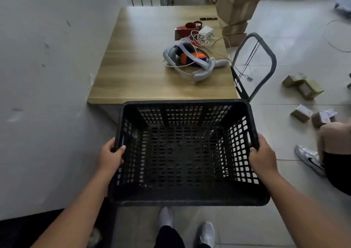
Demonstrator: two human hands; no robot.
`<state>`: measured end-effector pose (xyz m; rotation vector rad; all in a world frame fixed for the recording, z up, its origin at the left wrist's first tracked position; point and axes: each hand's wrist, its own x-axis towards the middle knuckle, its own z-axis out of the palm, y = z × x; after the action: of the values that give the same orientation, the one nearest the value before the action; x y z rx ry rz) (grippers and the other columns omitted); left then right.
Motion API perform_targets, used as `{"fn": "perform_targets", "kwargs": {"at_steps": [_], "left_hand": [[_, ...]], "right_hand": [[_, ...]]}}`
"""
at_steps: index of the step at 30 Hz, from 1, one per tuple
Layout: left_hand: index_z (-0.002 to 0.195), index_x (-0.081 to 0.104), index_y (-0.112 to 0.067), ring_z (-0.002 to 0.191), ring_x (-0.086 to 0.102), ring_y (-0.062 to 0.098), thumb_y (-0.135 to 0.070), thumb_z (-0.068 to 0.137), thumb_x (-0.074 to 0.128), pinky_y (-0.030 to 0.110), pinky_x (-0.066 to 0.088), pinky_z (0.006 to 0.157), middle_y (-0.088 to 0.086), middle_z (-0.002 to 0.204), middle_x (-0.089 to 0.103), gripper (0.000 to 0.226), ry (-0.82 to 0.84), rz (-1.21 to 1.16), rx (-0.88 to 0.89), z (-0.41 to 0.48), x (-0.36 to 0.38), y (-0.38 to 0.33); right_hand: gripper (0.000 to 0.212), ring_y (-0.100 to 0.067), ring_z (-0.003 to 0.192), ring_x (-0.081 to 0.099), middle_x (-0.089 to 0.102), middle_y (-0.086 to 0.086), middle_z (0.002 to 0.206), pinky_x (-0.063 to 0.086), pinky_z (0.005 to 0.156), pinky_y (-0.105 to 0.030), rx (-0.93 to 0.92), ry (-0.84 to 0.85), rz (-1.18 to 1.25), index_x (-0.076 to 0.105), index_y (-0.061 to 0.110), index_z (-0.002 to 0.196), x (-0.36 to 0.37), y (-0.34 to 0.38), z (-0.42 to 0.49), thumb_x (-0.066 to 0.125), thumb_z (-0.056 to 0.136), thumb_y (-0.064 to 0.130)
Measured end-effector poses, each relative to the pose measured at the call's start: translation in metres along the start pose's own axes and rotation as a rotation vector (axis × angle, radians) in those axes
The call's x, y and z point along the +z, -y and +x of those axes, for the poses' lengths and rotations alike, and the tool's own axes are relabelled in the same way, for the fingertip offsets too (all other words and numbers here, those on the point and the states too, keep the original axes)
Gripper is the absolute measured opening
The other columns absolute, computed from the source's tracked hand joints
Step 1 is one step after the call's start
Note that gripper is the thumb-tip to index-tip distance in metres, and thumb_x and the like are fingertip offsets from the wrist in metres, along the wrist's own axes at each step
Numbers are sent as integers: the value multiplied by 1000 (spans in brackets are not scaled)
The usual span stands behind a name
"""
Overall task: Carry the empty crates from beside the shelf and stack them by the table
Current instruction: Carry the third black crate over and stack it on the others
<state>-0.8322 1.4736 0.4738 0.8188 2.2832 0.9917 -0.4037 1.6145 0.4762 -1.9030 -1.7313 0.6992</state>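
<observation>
Two hands carry one black perforated plastic crate (187, 152) just in front of the person's body, above the tiled floor (275, 215). Its open top faces up and the mesh bottom shows nothing inside. Its long axis seems to run from the person toward the surface ahead, though the wide lens makes that hard to judge; the far short wall sits just beside the near edge of the wooden surface (136, 63). Left hand (112, 155) is closed over the left rim, thumb curled inside the wall and fingers wrapped outside. Right hand (263, 155) grips the right rim the same way, fingers hooked at a handle slot. On the wooden surface lie a grey headset with an orange part (191, 61), a tangle of white cable (203, 38) and a red box (187, 29). A white wall (47, 76) runs along the left, touching the surface's side. A grey trolley handle (266, 57) stands at the right corner, with brown cardboard (237, 6) behind it. Small cardboard boxes (303, 85) lie scattered on the floor to the right, near another person's white sneaker (309, 159).
</observation>
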Motion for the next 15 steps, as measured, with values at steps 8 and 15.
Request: {"fn": "perform_targets", "kwargs": {"at_steps": [8, 15], "left_hand": [[120, 66, -9, 49, 53, 22, -4, 96, 62, 12, 40, 39, 6, 72, 62, 25, 32, 9, -71, 55, 33, 15], [118, 66, -25, 47, 60, 14, -14, 96, 63, 27, 44, 52, -4, 77, 69, 25, 80, 46, -104, 86, 62, 41]], "right_hand": [[39, -26, 77, 52, 59, 1, 86, 37, 65, -35, 55, 46, -43, 50, 25, 108, 39, -1, 43, 44, 82, -4], [37, -26, 78, 56, 60, 1, 87, 43, 65, -39, 120, 97, -81, 49, 28, 106, 64, -12, 70, 44, 84, -1]]}}
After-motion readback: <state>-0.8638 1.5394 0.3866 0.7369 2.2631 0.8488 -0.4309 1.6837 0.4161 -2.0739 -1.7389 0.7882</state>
